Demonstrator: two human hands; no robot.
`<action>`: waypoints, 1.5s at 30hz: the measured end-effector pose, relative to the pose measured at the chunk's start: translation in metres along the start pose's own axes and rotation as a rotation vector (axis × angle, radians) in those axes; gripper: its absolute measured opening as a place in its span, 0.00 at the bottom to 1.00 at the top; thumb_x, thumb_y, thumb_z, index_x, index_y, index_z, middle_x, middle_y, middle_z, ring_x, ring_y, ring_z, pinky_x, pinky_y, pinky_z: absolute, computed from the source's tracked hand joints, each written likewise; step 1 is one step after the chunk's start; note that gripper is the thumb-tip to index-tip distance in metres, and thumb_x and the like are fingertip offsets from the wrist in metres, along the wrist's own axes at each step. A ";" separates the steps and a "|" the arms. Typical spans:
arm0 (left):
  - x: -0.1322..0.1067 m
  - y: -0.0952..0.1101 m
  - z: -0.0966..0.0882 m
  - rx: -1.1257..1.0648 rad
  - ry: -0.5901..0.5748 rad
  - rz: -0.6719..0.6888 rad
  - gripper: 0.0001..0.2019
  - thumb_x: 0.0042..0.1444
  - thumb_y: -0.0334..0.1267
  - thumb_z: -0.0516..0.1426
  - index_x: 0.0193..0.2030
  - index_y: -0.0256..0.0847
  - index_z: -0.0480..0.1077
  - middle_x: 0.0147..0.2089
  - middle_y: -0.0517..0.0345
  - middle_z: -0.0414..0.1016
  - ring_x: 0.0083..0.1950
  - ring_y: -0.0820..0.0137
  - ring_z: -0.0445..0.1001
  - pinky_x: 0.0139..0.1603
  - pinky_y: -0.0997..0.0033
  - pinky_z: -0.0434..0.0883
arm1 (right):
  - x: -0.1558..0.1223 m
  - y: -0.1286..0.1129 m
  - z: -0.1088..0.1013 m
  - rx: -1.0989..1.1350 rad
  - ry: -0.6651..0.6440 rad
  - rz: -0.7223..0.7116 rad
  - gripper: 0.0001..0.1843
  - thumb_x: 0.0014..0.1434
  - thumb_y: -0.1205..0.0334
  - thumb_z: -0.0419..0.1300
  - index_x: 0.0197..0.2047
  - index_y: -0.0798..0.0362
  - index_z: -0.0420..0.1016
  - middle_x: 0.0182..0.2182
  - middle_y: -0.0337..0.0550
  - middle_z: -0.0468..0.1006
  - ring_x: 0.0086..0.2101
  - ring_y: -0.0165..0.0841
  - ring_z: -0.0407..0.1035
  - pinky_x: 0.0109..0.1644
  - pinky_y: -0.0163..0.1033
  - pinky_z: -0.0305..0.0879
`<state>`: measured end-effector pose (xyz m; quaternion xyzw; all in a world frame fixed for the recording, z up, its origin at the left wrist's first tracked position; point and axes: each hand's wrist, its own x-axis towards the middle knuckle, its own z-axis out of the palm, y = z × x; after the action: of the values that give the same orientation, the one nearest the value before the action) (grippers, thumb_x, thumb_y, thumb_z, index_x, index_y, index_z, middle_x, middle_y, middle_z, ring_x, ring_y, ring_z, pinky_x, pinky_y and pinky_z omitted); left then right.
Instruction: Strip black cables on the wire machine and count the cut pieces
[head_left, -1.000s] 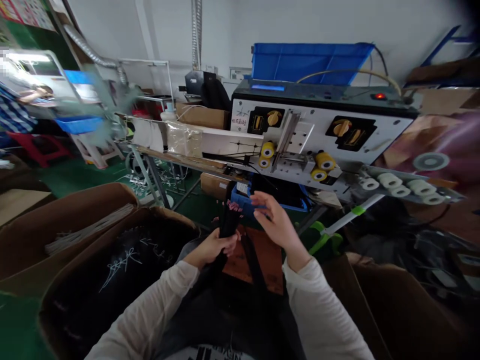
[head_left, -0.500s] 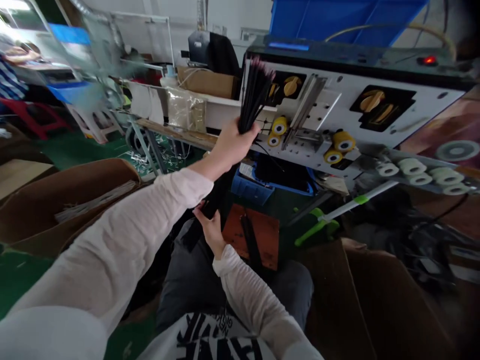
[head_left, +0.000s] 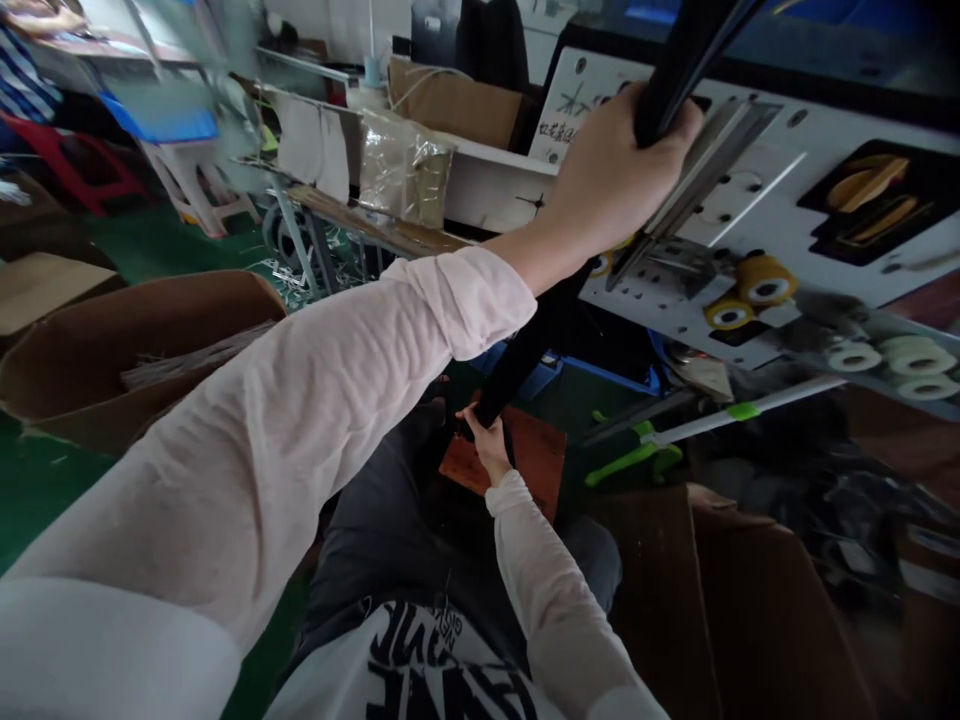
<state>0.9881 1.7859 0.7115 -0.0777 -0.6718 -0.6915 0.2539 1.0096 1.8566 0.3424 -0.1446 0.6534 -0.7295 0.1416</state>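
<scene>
A long bundle of black wires [head_left: 525, 355] runs diagonally from the top right down toward my knees. My left hand [head_left: 619, 165], raised high in front of the machine panel, has its fingers wrapped around the upper part. Low down, my right hand [head_left: 487, 445] grips the bundle's lower end, just over a reddish-brown board [head_left: 547, 450]. My left forearm and sleeve cover some of the middle ground. The bundle's top end runs out of view.
A white machine panel [head_left: 810, 130] with yellow rollers [head_left: 765, 278] stands ahead on the right. Blue bins sit beneath it. Cardboard boxes flank me, the left one [head_left: 67, 390] holding pale strands. A green-footed stand [head_left: 630, 460] is at right. Part of another person shows far left.
My left hand has risen and moved right, lifting the bundle, whose pinkish tips have left the view. My right hand has shifted right onto its lower end over the board.
</scene>
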 end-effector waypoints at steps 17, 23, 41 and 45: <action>-0.024 -0.004 0.004 0.001 -0.148 0.242 0.08 0.53 0.37 0.47 0.34 0.34 0.61 0.23 0.69 0.54 0.22 0.85 0.61 0.32 0.77 0.62 | 0.025 0.021 -0.032 -0.151 0.060 -0.034 0.19 0.48 0.47 0.63 0.32 0.53 0.65 0.22 0.33 0.65 0.23 0.26 0.58 0.29 0.33 0.60; -0.027 -0.019 -0.014 -0.038 -0.200 0.345 0.06 0.60 0.35 0.48 0.38 0.35 0.61 0.23 0.65 0.60 0.23 0.81 0.65 0.28 0.78 0.63 | 0.019 0.025 -0.028 -0.198 0.040 -0.055 0.19 0.49 0.46 0.61 0.31 0.55 0.68 0.23 0.36 0.67 0.26 0.28 0.61 0.32 0.35 0.63; -0.031 -0.022 -0.036 -0.055 -0.111 0.309 0.04 0.61 0.36 0.49 0.37 0.37 0.61 0.23 0.65 0.56 0.22 0.81 0.58 0.26 0.77 0.61 | 0.022 0.014 -0.034 -0.292 0.063 -0.069 0.20 0.47 0.46 0.62 0.32 0.57 0.73 0.29 0.44 0.75 0.32 0.35 0.68 0.42 0.42 0.66; -0.037 -0.023 -0.040 -0.062 -0.053 0.181 0.05 0.60 0.38 0.52 0.38 0.38 0.64 0.26 0.65 0.57 0.23 0.83 0.60 0.28 0.78 0.61 | 0.014 0.026 -0.019 -0.301 0.037 -0.058 0.21 0.49 0.45 0.60 0.33 0.57 0.73 0.25 0.41 0.74 0.30 0.33 0.68 0.36 0.39 0.66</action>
<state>1.0188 1.7558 0.6713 -0.1643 -0.6468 -0.6838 0.2950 0.9898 1.8655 0.3154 -0.1695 0.7534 -0.6297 0.0850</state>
